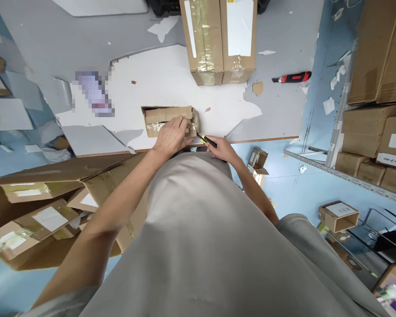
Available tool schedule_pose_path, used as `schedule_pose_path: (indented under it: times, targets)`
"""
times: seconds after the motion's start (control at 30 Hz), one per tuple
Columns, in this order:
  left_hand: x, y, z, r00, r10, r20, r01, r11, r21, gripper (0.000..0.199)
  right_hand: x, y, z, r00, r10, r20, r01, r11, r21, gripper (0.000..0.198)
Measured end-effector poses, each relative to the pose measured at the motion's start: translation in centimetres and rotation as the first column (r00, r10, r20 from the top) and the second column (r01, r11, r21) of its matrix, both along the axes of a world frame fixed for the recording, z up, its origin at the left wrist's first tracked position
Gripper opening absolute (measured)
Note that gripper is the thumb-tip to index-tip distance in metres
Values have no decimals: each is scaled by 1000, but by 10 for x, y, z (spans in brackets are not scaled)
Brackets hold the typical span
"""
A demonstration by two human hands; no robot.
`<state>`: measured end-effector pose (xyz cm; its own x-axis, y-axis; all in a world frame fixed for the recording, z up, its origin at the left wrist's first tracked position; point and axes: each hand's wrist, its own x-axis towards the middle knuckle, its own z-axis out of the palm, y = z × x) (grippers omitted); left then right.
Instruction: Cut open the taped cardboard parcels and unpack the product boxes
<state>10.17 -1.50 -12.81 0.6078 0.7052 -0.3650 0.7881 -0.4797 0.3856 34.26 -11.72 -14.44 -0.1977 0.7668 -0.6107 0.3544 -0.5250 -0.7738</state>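
Note:
A small cardboard box (168, 115) with clear tape lies on the worktable near its front edge. My left hand (174, 133) rests over the box's right part, its fingers bent and gripping it. In my right hand (222, 149) is a black and yellow-green utility knife (210, 141), held in closed fingers. The knife's tip points up and left, at the lower right corner of the box. Whether the blade cuts into the cardboard is too small to tell.
Two taped cardboard boxes (221, 72) stand at the table's back. A red and black box cutter (293, 78) lies to the right. A blurred-out purple item (94, 92) lies left. Below left is a large open carton (102, 176) of boxes; shelves (350, 178) stand right.

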Motion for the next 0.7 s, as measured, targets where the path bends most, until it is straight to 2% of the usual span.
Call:
schedule_pose_path:
  times: [0.07, 0.13, 0.23, 0.3, 0.37, 0.43, 0.5, 0.63, 0.7]
  targets:
    - [-17, -7, 5, 997, 66, 28, -66, 998, -11, 63, 1, -5, 7, 999, -44, 29, 43, 999, 30, 39]
    - [-44, -11, 9, 981, 191, 46, -190, 982, -11, 65, -1, -5, 12, 995, -84, 48, 81, 995, 58, 38]
    - [-90, -6, 8, 911, 404, 81, -406, 914, 18, 64, -8, 3, 16, 988, -118, 100, 104, 985, 136, 40]
    - [-115, 3, 4, 880, 461, 109, -466, 884, 26, 73, -15, 10, 19, 979, -125, 159, 91, 975, 201, 42]
    - [-126, 16, -1, 892, 435, 125, -440, 898, 8, 83, -24, 17, 23, 969, -106, 224, 48, 968, 247, 45]
    - [-127, 31, -6, 925, 353, 141, -353, 935, -27, 90, -35, 25, 28, 957, -58, 284, -21, 963, 269, 47]
    - [-122, 47, -10, 953, 257, 160, -250, 966, -64, 89, -47, 30, 35, 941, 0, 338, -101, 955, 279, 48]
    - [-119, 80, -15, 969, 176, 171, -158, 981, -114, 57, -74, 38, 44, 897, 108, 428, -236, 937, 259, 46]
    - [-122, 93, -17, 968, 160, 192, -141, 984, -113, 46, -88, 41, 47, 870, 163, 465, -299, 925, 234, 42]
